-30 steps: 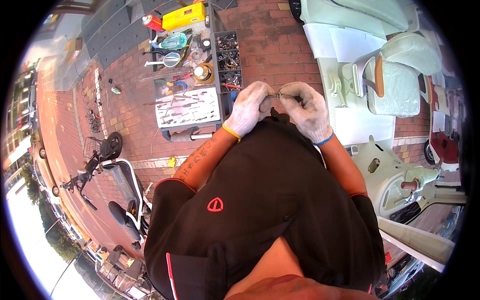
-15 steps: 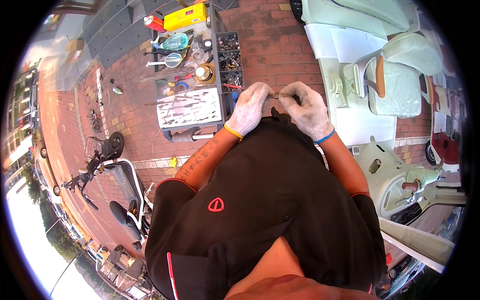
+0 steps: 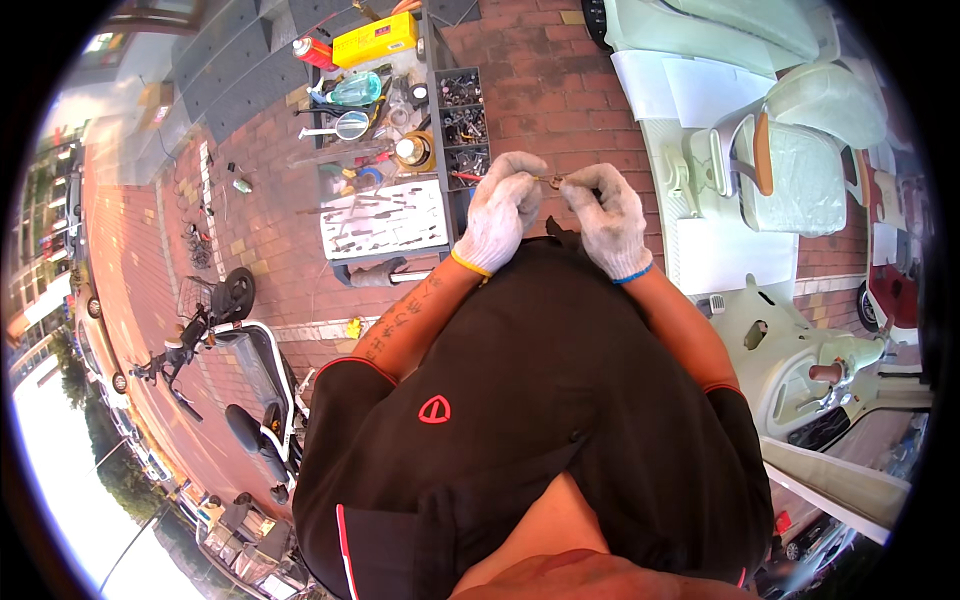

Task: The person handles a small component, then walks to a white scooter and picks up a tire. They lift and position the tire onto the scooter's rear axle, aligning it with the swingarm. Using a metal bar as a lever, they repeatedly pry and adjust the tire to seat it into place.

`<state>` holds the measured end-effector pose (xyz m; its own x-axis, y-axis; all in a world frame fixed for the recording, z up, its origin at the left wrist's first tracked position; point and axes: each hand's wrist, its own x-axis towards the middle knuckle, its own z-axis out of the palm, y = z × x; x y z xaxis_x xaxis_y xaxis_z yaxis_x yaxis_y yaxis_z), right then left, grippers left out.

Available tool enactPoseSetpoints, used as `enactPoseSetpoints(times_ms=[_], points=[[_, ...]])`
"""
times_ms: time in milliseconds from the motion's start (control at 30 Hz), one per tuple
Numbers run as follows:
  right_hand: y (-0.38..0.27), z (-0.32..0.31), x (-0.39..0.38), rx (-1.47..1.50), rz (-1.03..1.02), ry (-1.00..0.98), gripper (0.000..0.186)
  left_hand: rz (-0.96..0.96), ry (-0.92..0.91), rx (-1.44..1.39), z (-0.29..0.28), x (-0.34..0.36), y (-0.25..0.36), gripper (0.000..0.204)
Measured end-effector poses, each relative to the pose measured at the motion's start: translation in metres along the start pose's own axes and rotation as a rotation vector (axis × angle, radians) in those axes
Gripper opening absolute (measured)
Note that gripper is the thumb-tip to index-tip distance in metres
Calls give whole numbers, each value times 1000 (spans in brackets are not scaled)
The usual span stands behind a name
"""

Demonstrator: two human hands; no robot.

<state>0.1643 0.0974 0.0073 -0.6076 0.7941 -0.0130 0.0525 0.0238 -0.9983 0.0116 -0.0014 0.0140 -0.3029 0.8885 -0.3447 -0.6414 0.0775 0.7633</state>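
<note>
I have the left hand (image 3: 503, 205) in a tight pinch, white-gloved fingertips closed on one end of a small piece (image 3: 552, 181), brownish and thin, too tiny for me to identify. The right hand (image 3: 607, 215) brings its thumb and forefinger close together at the other end; whether that grip clamps the piece or merely touches it, I cannot tell. The piece hangs in the air over the brick paving (image 3: 560, 110), beyond the hem of the black shirt (image 3: 560, 360) and off the near right corner of the tabletop (image 3: 385, 258). My main worry is a slip: thick knit gloves dull the feel, and an uneven pull by either hand could flick the piece onto the bricks, where the joints and the similar colour would hide it. A flick leftward could land it in the parts bin (image 3: 463, 106) along the tabletop's right edge, among many small metal bits. The left wrist is near that corner too, so a careless elbow might jolt the white sheet (image 3: 385, 225) at the near edge and scatter its slim pieces. Towards the far edge, a yellow box (image 3: 374, 40) and red can (image 3: 313, 52) seem out of reach of such a knock.
</note>
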Motion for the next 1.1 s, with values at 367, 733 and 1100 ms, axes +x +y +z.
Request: enactPoseSetpoints(times_ms=[367, 733, 1100], points=[[-11, -7, 8, 423, 96, -89, 10, -226, -65, -142, 10, -6, 19, 32], [-14, -15, 17, 444, 144, -265, 9, -363, -252, -363, -6, -3, 19, 36], [-17, -24, 8, 443, 55, -225, 5, -341, -234, -381, 8, -8, 14, 34]])
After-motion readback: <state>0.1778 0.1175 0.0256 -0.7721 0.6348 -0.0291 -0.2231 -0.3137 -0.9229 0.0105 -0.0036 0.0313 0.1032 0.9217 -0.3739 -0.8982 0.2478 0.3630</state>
